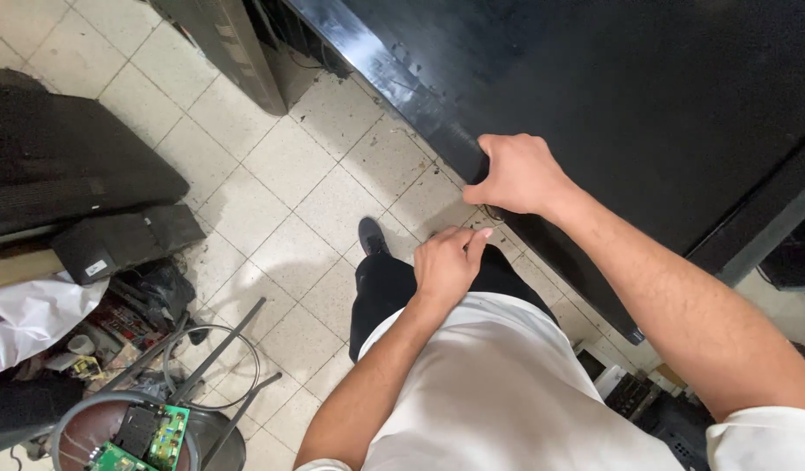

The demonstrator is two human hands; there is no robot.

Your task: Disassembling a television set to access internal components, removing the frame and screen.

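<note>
The big black flat panel (611, 96) stood on edge beside me, its long lower edge running diagonally from upper left to lower right. My right hand (517, 174) gripped that edge, fingers wrapped over it, while my left hand (446, 262), just below and nearer my body, pinched shut near the same edge; what it held I couldn't tell. Open tiled floor (280, 166) lay left.

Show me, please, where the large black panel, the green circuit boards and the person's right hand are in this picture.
large black panel (646, 96): head view, on its flat dark face.
green circuit boards (169, 436): head view, on the upper board in the round bin.
right hand (517, 174): head view, on the back of the hand gripping the panel's edge.
</note>
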